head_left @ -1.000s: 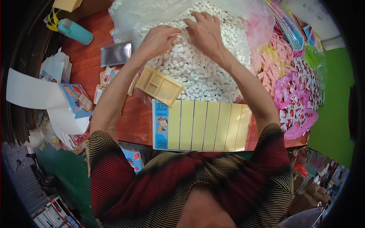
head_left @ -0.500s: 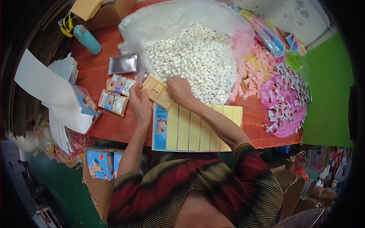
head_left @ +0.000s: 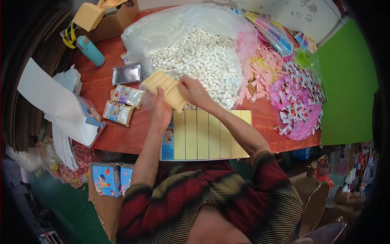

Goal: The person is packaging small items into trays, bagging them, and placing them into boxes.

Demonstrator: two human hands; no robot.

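A cream plastic tray [head_left: 165, 88] with shallow compartments is tilted above the near left edge of the pile of small white cubes [head_left: 203, 61]. My left hand [head_left: 157, 110] grips it from below and the left, thumb lying over its near side. At the tray's right end is my right hand [head_left: 196, 92], its fingers curled closed against or just beside the edge; their tips are hidden, so what they hold does not show. Below both hands lies a yellow sheet [head_left: 207, 136] with dark dividing lines and a blue printed strip. Filled, cube-holding small trays [head_left: 118, 112] sit left of my left hand.
A shiny metal tin [head_left: 126, 74] and a turquoise bottle [head_left: 91, 51] stand at the left. Curled white card sheets [head_left: 53, 95] overhang there. On the right are pink sticks [head_left: 264, 77], a pink bag of small packets [head_left: 298, 101] and a green board [head_left: 345, 85].
The cream tray has shifted slightly left and up and now tilts differently, with my left thumb over it. My right hand stays close to its right end. The whole view has shifted slightly.
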